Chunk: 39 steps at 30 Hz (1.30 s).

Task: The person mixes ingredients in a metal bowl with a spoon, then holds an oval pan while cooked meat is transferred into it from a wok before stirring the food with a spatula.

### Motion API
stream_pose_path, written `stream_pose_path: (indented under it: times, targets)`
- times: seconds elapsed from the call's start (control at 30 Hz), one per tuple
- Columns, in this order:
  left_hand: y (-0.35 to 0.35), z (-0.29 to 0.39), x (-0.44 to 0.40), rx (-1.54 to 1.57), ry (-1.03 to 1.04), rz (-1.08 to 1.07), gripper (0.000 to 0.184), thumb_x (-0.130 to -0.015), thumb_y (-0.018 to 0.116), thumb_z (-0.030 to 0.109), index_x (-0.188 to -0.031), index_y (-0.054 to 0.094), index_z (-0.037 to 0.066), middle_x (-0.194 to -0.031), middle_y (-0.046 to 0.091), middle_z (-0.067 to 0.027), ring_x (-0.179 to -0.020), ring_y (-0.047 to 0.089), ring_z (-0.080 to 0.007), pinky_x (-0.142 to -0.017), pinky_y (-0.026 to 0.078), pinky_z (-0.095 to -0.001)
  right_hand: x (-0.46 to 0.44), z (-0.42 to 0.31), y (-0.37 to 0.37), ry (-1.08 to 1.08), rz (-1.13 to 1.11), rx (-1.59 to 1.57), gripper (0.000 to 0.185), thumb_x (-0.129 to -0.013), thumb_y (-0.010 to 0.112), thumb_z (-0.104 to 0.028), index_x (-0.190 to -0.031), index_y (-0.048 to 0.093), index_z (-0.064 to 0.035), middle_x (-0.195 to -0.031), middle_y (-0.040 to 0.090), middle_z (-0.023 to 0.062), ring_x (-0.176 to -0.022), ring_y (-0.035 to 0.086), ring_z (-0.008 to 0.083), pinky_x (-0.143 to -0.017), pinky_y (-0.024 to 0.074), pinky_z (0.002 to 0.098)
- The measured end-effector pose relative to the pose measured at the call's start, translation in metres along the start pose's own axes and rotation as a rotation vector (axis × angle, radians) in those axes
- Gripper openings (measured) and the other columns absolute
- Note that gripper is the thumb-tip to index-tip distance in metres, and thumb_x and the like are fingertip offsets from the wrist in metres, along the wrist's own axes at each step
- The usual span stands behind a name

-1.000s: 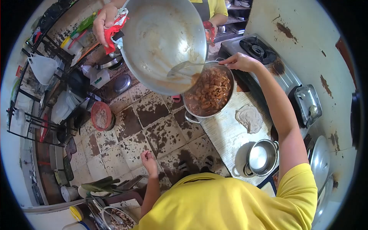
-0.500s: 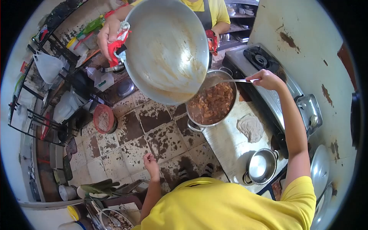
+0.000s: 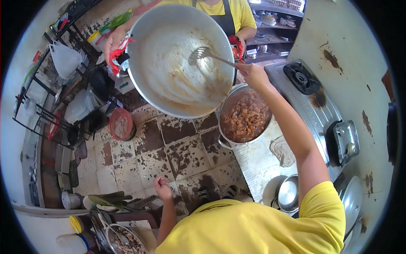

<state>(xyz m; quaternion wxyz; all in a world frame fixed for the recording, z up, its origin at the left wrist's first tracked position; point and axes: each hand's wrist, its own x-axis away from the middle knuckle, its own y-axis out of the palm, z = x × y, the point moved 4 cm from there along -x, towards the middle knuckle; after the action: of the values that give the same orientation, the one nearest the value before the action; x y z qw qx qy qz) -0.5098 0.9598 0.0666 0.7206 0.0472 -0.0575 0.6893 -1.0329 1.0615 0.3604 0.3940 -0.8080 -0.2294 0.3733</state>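
My right hand [image 3: 253,75] is closed round the handle of a metal slotted spatula [image 3: 207,53], whose head lies inside a big, tilted metal pan [image 3: 169,63]. A co-worker [image 3: 239,19] across from me holds that pan by both sides with red cloths [image 3: 118,55]. Brown sauce smears its inner surface. Below and to the right of it, a metal pot [image 3: 226,134] full of chunky reddish-brown food [image 3: 245,118] stands on the pale counter. My left hand [image 3: 163,189] hangs over the floor, fingers curled, with nothing visible in them.
A gas stove [image 3: 315,99] runs along the right wall. On the counter [image 3: 258,169] are a crumpled cloth [image 3: 282,151] and a small empty pot [image 3: 289,192]. A black rack [image 3: 46,91] stands left, a red basin [image 3: 121,124] near it. A bowl [image 3: 122,239] sits lower left.
My right hand has moved the spatula from over the food pot up into the pan. The co-worker's pan has shifted slightly left. The camera view has shifted too.
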Motion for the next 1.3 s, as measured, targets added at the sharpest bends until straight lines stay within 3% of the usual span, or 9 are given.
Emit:
stream_pose_path:
  times: [0.2,0.27,0.37,0.47,0.63,0.73,0.97,1.17,1.3]
  targets:
    - [-0.003,-0.024,0.002,-0.064,-0.035,0.015,0.006,-0.09,0.052,0.009,-0.096,0.054,0.006,-0.079,0.051,-0.0011,-0.066,0.045,-0.0091,-0.059,0.041,-0.0232,0.077,0.016,-0.04,0.103,-0.336,0.109,0.03,-0.081,0.057,-0.012,-0.108,0.067,-0.0207,-0.091,0.065,0.0178,-0.085,0.063,0.0334,-0.076,0.0486,0.0413]
    - [0.005,-0.028,0.001,-0.08,-0.072,-0.018,0.007,-0.09,0.052,0.009,-0.096,0.054,0.006,-0.08,0.052,-0.0012,-0.067,0.046,-0.0093,-0.06,0.042,-0.0237,0.104,0.014,-0.075,0.304,-0.428,0.02,0.03,-0.082,0.058,-0.01,-0.108,0.066,-0.0205,-0.091,0.065,0.0171,-0.083,0.062,0.033,-0.076,0.0482,0.041]
    - [0.024,-0.022,-0.003,-0.109,-0.081,-0.096,0.007,-0.091,0.052,0.011,-0.096,0.054,0.006,-0.081,0.052,-0.0012,-0.067,0.046,-0.0095,-0.062,0.042,-0.0239,0.135,0.02,-0.12,0.196,-0.4,0.233,0.029,-0.082,0.059,-0.01,-0.108,0.067,-0.02,-0.091,0.065,0.0166,-0.082,0.062,0.0315,-0.076,0.0479,0.0404]
    - [0.048,0.0,0.003,-0.189,-0.054,-0.129,0.008,-0.091,0.052,0.011,-0.097,0.054,0.006,-0.081,0.052,-0.0013,-0.066,0.046,-0.0092,-0.062,0.041,-0.024,0.159,0.008,-0.144,0.34,-0.427,0.228,0.03,-0.081,0.06,-0.009,-0.108,0.067,-0.0196,-0.093,0.066,0.0159,-0.082,0.062,0.03,-0.076,0.0479,0.0392]
    - [0.068,-0.017,-0.003,-0.155,-0.068,-0.231,0.01,-0.09,0.052,0.012,-0.099,0.053,0.008,-0.084,0.054,-0.0004,-0.066,0.046,-0.0074,-0.058,0.04,-0.0215,0.181,-0.001,-0.129,0.365,-0.321,-0.064,0.035,-0.08,0.059,-0.003,-0.112,0.064,-0.0174,-0.091,0.065,0.016,-0.073,0.061,0.0255,-0.067,0.0466,0.0334]
    - [0.073,-0.017,-0.001,-0.154,-0.065,-0.277,0.01,-0.09,0.052,0.012,-0.099,0.053,0.009,-0.083,0.054,-0.0001,-0.064,0.046,-0.0066,-0.058,0.04,-0.0206,0.193,0.011,-0.123,0.387,-0.395,0.133,0.035,-0.08,0.059,-0.002,-0.112,0.064,-0.0173,-0.092,0.065,0.0158,-0.074,0.061,0.0252,-0.069,0.047,0.0326]
    - [0.079,-0.021,0.0,-0.072,-0.233,-0.349,0.009,-0.089,0.051,0.007,-0.097,0.056,0.007,-0.084,0.054,-0.0011,-0.067,0.048,-0.0093,-0.061,0.043,-0.0235,0.218,0.028,-0.151,0.466,-0.248,0.072,0.032,-0.08,0.057,-0.008,-0.107,0.067,-0.0208,-0.093,0.066,0.0153,-0.084,0.063,0.0317,-0.076,0.0488,0.0374]
    - [0.157,0.032,0.069,-0.127,-0.408,-0.925,0.018,-0.09,0.053,0.013,-0.106,0.058,0.009,-0.091,0.059,-0.0028,-0.077,0.054,-0.0107,-0.069,0.047,-0.0244,0.225,0.028,-0.105,0.609,-0.305,0.254,0.028,-0.082,0.058,-0.016,-0.107,0.067,-0.024,-0.096,0.066,0.0133,-0.087,0.063,0.0312,-0.077,0.0492,0.038]
    - [0.218,0.05,0.087,0.041,-0.427,-0.923,0.022,-0.093,0.051,0.019,-0.11,0.054,0.006,-0.094,0.059,-0.005,-0.082,0.056,-0.0128,-0.075,0.049,-0.0274,0.222,0.012,-0.104,0.59,-0.306,0.279,0.028,-0.083,0.058,-0.019,-0.108,0.066,-0.0272,-0.098,0.066,0.0112,-0.088,0.063,0.0303,-0.078,0.0498,0.0376]
